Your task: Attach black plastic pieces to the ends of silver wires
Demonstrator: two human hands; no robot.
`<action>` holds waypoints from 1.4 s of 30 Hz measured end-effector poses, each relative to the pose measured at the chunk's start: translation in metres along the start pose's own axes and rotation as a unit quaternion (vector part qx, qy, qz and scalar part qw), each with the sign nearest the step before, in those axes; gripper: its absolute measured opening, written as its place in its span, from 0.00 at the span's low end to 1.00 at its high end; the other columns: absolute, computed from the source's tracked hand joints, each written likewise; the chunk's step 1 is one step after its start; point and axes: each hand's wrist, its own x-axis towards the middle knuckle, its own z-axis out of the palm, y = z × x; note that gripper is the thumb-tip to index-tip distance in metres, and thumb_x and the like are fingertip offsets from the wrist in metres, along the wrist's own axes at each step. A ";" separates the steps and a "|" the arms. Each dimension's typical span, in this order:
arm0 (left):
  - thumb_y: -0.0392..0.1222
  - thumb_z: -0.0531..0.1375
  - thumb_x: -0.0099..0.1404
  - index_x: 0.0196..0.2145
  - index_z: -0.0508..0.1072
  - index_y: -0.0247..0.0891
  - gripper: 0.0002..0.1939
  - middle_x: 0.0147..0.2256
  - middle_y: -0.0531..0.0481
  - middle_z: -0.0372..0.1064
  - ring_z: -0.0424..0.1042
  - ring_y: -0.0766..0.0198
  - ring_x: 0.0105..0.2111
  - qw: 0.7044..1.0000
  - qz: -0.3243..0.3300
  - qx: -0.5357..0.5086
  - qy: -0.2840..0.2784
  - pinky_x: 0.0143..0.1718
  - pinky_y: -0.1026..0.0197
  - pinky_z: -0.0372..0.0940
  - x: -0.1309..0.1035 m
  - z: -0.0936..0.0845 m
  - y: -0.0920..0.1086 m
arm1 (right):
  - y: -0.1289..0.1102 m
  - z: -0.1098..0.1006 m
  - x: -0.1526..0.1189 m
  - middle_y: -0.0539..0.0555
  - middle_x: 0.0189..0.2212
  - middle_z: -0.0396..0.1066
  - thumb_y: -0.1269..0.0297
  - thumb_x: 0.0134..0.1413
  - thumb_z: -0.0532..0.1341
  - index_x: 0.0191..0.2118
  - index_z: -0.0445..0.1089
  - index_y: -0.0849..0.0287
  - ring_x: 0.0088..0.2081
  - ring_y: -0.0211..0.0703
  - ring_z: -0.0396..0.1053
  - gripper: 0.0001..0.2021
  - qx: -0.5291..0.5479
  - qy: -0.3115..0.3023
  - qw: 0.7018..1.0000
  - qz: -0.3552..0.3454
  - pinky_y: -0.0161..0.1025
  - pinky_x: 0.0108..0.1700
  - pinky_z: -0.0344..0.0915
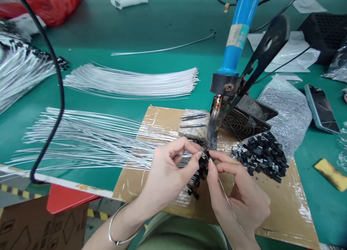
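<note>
My left hand [173, 170] pinches what looks like the end of a white wire, directly under the tip of a blue-handled soldering iron [235, 43] held in a stand. The fingertips hide most of that end. From the right, my right hand [238, 192] closes thumb and fingers on a thin silvery solder wire [223, 192], which runs back across the palm. Both hands' fingertips nearly meet at the iron's tip. Behind my left hand spreads a bunch of white wires [94, 138], with small black ends [193, 192] showing below the fingers.
Cardboard [284, 210] covers the table under my hands. On it are a pile of black pieces [262, 156], a fan [244, 119] and a pad [193, 130] with metal tips. Another wire bundle [132, 81] lies behind. A phone [321, 109] and yellow sponge [330, 174] are right.
</note>
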 end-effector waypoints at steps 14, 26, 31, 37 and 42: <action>0.32 0.65 0.60 0.26 0.75 0.37 0.06 0.29 0.51 0.80 0.77 0.66 0.31 1.000 -0.007 0.008 -0.005 0.34 0.68 0.70 0.000 0.000 -0.001 | 0.001 0.000 -0.001 0.56 0.38 0.85 0.78 0.60 0.65 0.38 0.72 0.54 0.37 0.47 0.85 0.09 -0.007 -0.004 1.000 0.007 0.42 0.44 0.83; 0.32 0.65 0.60 0.26 0.76 0.37 0.05 0.29 0.50 0.79 0.77 0.65 0.31 1.000 0.000 0.004 -0.003 0.34 0.66 0.71 -0.002 -0.001 0.000 | 0.002 0.001 -0.005 0.54 0.38 0.85 0.76 0.59 0.68 0.39 0.75 0.54 0.34 0.46 0.84 0.09 -0.020 0.015 1.000 0.001 0.41 0.42 0.83; 0.33 0.64 0.60 0.26 0.76 0.38 0.05 0.29 0.50 0.80 0.77 0.64 0.30 1.000 -0.007 0.019 -0.005 0.33 0.65 0.70 -0.001 -0.001 0.001 | 0.002 0.001 -0.003 0.54 0.38 0.85 0.76 0.60 0.67 0.37 0.74 0.54 0.35 0.46 0.84 0.08 -0.005 0.003 1.000 0.015 0.41 0.44 0.83; 0.37 0.64 0.60 0.25 0.75 0.38 0.06 0.27 0.50 0.79 0.72 0.64 0.26 0.998 -0.028 0.056 -0.017 0.28 0.64 0.65 0.003 -0.002 -0.002 | 0.004 0.000 -0.003 0.53 0.37 0.84 0.74 0.60 0.68 0.34 0.73 0.56 0.35 0.41 0.83 0.07 0.039 -0.003 0.997 0.065 0.37 0.43 0.81; 0.39 0.65 0.59 0.25 0.75 0.38 0.06 0.25 0.50 0.75 0.70 0.63 0.25 0.997 -0.042 0.063 -0.015 0.25 0.63 0.60 0.004 -0.003 -0.003 | 0.005 0.001 -0.005 0.53 0.40 0.84 0.75 0.60 0.68 0.33 0.74 0.56 0.40 0.40 0.83 0.07 0.087 -0.010 0.990 0.108 0.36 0.48 0.78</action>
